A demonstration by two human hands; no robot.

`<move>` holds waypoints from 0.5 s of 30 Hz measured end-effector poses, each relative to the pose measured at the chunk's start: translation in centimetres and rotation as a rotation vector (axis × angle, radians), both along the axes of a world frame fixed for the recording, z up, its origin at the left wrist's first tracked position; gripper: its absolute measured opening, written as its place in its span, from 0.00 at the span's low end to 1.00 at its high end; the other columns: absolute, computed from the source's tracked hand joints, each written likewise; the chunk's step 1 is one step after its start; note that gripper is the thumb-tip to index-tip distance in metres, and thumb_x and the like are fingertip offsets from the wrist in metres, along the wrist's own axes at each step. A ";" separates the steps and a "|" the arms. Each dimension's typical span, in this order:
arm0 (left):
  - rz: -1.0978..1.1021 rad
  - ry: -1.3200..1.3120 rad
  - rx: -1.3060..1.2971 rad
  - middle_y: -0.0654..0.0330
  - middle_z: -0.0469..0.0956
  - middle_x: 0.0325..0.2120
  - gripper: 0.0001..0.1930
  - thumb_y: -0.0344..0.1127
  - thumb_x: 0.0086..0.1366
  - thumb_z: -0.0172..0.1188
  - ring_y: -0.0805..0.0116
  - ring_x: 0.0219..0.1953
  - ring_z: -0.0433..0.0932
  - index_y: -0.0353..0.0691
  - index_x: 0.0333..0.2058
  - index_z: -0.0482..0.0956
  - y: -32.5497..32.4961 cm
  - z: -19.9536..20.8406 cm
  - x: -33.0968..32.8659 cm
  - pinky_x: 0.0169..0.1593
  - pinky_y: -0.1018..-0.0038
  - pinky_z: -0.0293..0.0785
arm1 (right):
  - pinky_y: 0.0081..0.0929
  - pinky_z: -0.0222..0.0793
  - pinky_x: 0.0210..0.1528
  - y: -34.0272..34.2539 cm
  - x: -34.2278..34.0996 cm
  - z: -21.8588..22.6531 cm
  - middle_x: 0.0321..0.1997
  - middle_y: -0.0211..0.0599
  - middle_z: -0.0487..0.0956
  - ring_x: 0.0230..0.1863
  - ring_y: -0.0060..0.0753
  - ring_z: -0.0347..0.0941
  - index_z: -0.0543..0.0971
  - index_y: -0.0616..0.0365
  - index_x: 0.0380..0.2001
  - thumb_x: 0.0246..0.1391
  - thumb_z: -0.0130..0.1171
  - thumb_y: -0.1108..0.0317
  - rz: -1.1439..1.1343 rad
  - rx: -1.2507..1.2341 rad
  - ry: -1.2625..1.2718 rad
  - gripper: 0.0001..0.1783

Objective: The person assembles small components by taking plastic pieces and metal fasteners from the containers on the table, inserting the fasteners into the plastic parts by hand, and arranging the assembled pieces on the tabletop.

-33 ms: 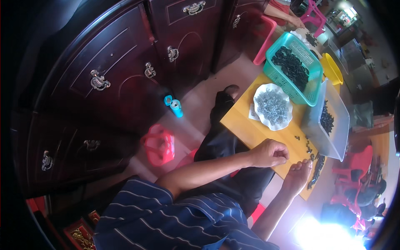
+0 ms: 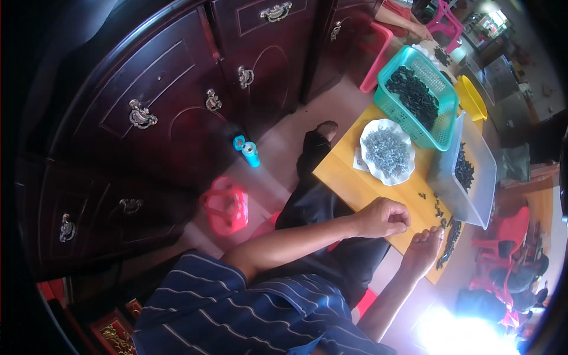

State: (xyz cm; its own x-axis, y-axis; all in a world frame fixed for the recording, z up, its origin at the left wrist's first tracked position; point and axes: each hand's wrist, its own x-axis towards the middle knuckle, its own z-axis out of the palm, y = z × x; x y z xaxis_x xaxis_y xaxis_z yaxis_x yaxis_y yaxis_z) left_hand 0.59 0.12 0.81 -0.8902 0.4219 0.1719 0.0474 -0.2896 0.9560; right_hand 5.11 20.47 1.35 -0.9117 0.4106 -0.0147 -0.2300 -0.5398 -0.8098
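Note:
My left hand [image 2: 383,218] is over the near edge of the yellow wooden table [image 2: 349,171], its fingers curled and thumb pressed in. Just right of it, my right hand [image 2: 422,251] has its fingers bent toward the left one; a small gap parts the two. Whatever the fingertips hold is too small or hidden to name. Small black pieces [image 2: 451,239] lie in a row beside my right hand, with a few more loose ones [image 2: 438,207] above. A white scalloped bowl [image 2: 368,131] holds many small clear or silvery pieces.
A green basket [image 2: 441,139] and a translucent bin [image 2: 444,171] hold black pieces, with a yellow container [image 2: 471,97] behind. Another person's hand [image 2: 420,31] is at the far end. Dark cabinets [image 2: 177,89] line the left; a blue bottle [image 2: 251,155] and red bag [image 2: 228,210] stand on the floor.
The foot beside the table has shifted slightly. My hands and the things on the table show no visible change.

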 end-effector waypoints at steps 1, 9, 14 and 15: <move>0.002 -0.001 0.000 0.63 0.83 0.25 0.06 0.30 0.58 0.67 0.78 0.29 0.80 0.35 0.33 0.84 0.0 -0.1 0.0 0.36 0.77 0.77 | 0.19 0.72 0.41 0.1 0.0 0.0 0.43 0.29 0.80 0.38 0.21 0.77 0.76 0.54 0.49 0.69 0.56 0.70 0.010 -0.002 0.013 0.08; 0.077 0.057 -0.014 0.62 0.83 0.24 0.06 0.30 0.57 0.66 0.76 0.29 0.81 0.34 0.32 0.84 -0.2 0.0 0.0 0.37 0.75 0.78 | 0.19 0.72 0.41 -1.1 -0.6 1.1 0.44 0.29 0.79 0.38 0.20 0.76 0.75 0.54 0.49 0.69 0.56 0.70 0.060 -0.002 -0.007 0.08; 0.150 0.153 0.027 0.64 0.82 0.24 0.06 0.30 0.59 0.67 0.80 0.28 0.79 0.34 0.34 0.84 0.1 -0.7 -0.3 0.34 0.79 0.77 | 0.18 0.71 0.41 -2.1 -1.1 1.7 0.43 0.29 0.78 0.38 0.20 0.74 0.75 0.55 0.49 0.70 0.56 0.69 0.149 0.049 0.040 0.08; 0.162 0.143 0.028 0.64 0.82 0.24 0.06 0.30 0.59 0.67 0.80 0.28 0.79 0.34 0.34 0.84 0.1 -0.6 -0.3 0.34 0.79 0.77 | 0.18 0.71 0.41 -2.2 -1.2 1.7 0.43 0.29 0.78 0.38 0.20 0.74 0.75 0.55 0.49 0.70 0.56 0.69 0.161 0.050 0.030 0.08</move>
State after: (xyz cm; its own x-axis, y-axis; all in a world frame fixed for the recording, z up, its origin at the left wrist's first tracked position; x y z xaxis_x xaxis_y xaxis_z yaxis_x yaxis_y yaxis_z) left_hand 0.25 0.19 0.20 -0.9116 0.2686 0.3112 0.2304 -0.2930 0.9279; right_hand 3.95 18.25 3.04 -0.9655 0.2587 0.0305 -0.1686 -0.5312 -0.8303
